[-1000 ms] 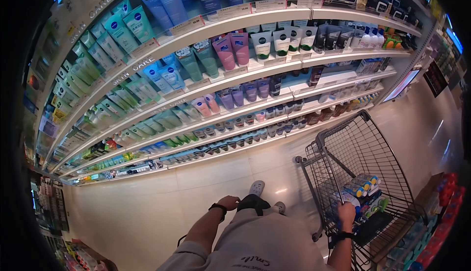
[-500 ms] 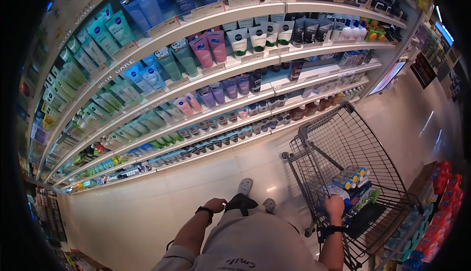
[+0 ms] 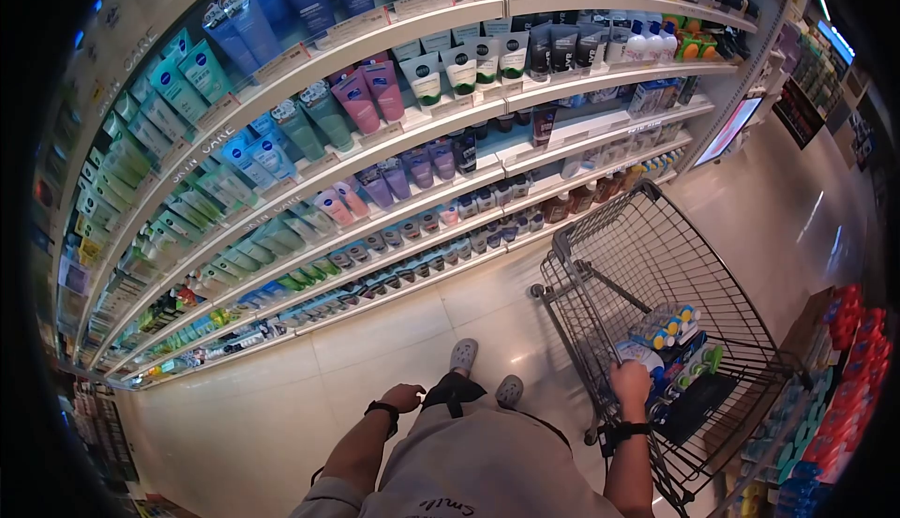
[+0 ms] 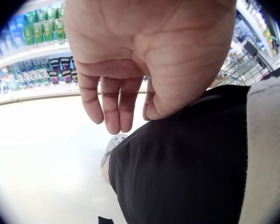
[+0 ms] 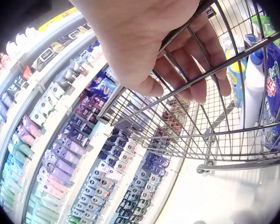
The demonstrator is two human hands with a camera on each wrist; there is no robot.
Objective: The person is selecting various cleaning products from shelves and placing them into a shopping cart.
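While our left hand [image 3: 403, 394] hangs at bottom centre, fingers relaxed together and empty, our right hand [image 3: 630, 379] curls its fingers round the wire rim of the shopping cart [image 3: 600, 210] (lower right, bottles [image 3: 667, 324] inside); beyond, skincare shelves [image 3: 375, 23] fill the upper left.

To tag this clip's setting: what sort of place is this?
A shop aisle, probably a supermarket or drugstore: long shelves signed SKIN CARE, packed with rows of tubes and price tags, and a wire shopping cart holding goods, which the right hand grips, on a glossy tiled floor.
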